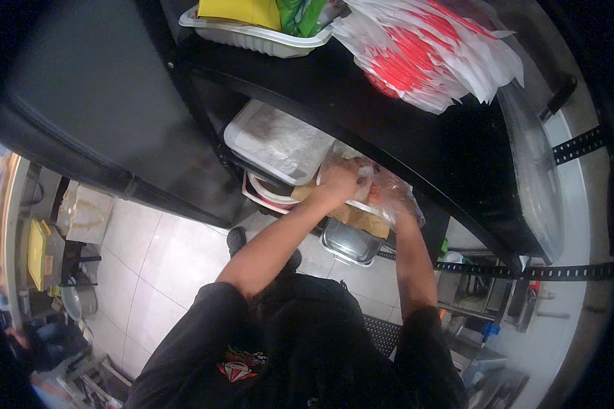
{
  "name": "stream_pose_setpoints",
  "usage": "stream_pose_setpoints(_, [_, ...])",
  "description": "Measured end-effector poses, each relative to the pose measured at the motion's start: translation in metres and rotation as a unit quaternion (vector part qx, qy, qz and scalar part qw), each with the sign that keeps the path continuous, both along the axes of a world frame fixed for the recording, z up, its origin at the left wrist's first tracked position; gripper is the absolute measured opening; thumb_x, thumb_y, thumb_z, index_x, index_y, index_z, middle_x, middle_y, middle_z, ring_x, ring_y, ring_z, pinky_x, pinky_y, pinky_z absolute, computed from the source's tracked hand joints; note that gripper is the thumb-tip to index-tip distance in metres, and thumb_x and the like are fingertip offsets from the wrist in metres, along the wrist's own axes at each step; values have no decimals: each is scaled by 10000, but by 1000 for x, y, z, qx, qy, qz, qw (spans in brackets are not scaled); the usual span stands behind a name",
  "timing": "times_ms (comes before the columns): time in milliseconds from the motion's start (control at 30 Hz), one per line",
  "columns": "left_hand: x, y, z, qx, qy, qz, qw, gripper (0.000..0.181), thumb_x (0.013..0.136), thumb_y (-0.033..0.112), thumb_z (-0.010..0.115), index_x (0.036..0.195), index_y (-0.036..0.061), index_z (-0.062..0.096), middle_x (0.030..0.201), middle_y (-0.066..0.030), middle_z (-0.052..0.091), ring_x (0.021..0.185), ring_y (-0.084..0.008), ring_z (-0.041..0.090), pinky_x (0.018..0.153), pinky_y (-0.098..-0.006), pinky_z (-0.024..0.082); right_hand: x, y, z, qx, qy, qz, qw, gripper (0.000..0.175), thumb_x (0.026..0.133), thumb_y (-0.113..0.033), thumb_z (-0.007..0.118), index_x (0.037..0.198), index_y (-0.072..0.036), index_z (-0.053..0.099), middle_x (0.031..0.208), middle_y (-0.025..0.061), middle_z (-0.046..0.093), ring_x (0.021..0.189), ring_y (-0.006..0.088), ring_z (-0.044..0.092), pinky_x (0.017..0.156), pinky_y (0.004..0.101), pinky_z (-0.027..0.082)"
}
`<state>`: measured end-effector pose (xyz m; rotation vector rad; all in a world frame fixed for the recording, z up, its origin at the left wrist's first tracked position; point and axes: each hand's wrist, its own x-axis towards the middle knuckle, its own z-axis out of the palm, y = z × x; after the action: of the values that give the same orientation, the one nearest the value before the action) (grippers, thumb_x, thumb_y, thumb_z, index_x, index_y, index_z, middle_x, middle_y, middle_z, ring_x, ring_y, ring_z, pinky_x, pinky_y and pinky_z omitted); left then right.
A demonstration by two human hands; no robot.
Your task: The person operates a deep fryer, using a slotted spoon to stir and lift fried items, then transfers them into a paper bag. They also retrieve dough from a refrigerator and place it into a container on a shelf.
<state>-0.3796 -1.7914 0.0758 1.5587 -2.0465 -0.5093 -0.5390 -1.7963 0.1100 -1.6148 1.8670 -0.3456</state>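
Both my hands reach under a black upper shelf into a white tray (364, 206) on the shelf below. My left hand (342, 179) is at clear plastic wrapping with pale and reddish contents; its fingers are partly hidden, so its hold is unclear. My right hand (405, 204) is behind or inside a clear plastic bag (389, 191) with reddish contents, its fingers blurred by the film. Brown cardboard (360, 221) lies under the tray's front edge. Left of my left hand stands a white plastic container (281, 140) of white powder.
The black upper shelf (307, 94) overhangs my hands. On it are a white tray (266, 43) with packets and a pile of red-and-white bags (414, 56). A lidded clear container (350, 241) sits below my wrists. A dark cabinet (97, 102) stands at the left.
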Motion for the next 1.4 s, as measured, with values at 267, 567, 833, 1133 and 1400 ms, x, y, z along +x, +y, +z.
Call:
stream_pose_setpoints(267, [-24, -44, 3, 109, -96, -12, 989, 347, 889, 262, 579, 1155, 68, 692, 1192, -180, 670, 1116, -340, 633, 968, -464, 479, -79, -15, -112, -8, -235, -57, 970, 266, 896, -279, 698, 1025, -50, 661, 939, 10, 633, 815, 112, 585, 816, 284, 494])
stream_pose_setpoints(567, [-11, -48, -6, 130, -10, -57, 990, 622, 775, 452, 748, 1301, 151, 606, 1356, -190, 560, 1228, -348, 560, 1029, -443, 452, -16, -2, -36, -105, -196, -32, 975, 334, 810, -263, 781, 1053, -55, 687, 979, 35, 676, 904, 150, 598, 866, 277, 465])
stream_pose_setpoints(833, [-26, -41, -2, 4, -75, 20, 997, 466, 847, 187, 644, 1291, 56, 594, 1339, -164, 584, 1223, -308, 576, 1013, -435, 467, -59, -26, -103, -192, -108, 7, 975, 309, 843, -247, 750, 1075, -51, 690, 1037, 74, 706, 922, 200, 645, 854, 340, 491])
stream_pose_setpoints(1133, [-19, -30, -3, 0, -134, -25, 991, 341, 896, 146, 538, 1214, 95, 650, 1253, -158, 629, 1086, -301, 655, 916, -428, 522, 0, 14, -33, -303, 37, -17, 952, 313, 865, -206, 694, 1141, -64, 653, 1046, 113, 686, 976, 301, 634, 896, 402, 473])
stream_pose_setpoints(1400, [-17, -7, -14, -102, -105, -170, 974, 317, 840, 167, 563, 1118, 77, 684, 1128, -203, 648, 976, -332, 677, 824, -418, 547, -33, -4, -71, -75, 105, 8, 992, 519, 863, -357, 663, 1298, -88, 575, 1369, 154, 532, 1287, 334, 469, 1091, 401, 359])
